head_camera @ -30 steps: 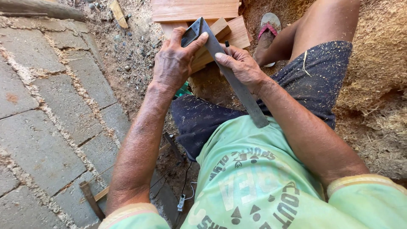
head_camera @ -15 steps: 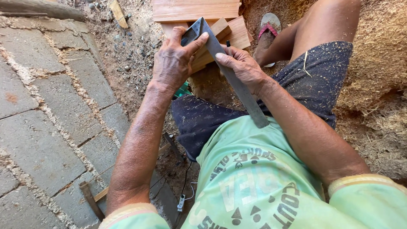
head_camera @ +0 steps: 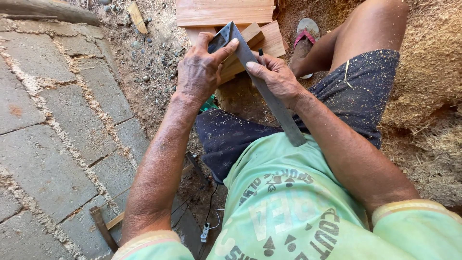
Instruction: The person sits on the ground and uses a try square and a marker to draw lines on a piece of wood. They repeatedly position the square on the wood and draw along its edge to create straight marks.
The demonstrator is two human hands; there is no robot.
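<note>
A grey metal try square (head_camera: 269,98) lies across a small wooden block (head_camera: 260,41) in front of me. My left hand (head_camera: 202,72) grips the square's far end, thumb pressed on its top edge. My right hand (head_camera: 275,79) rests on the long blade and holds a thin dark pencil (head_camera: 261,52) against it. The blade's near end reaches down to my light green shirt. Under the block sit wider wooden boards (head_camera: 224,12).
Grey paving stones (head_camera: 62,130) fill the left side. A sawdust heap (head_camera: 428,86) rises at the right. A foot in a sandal (head_camera: 304,36) rests beside the boards. A hammer (head_camera: 103,228) and a white cable (head_camera: 207,226) lie on the ground near my left elbow.
Hardly anything has moved; both hands stay on the try square over the wooden block, with only a slight shift of the fingers.
</note>
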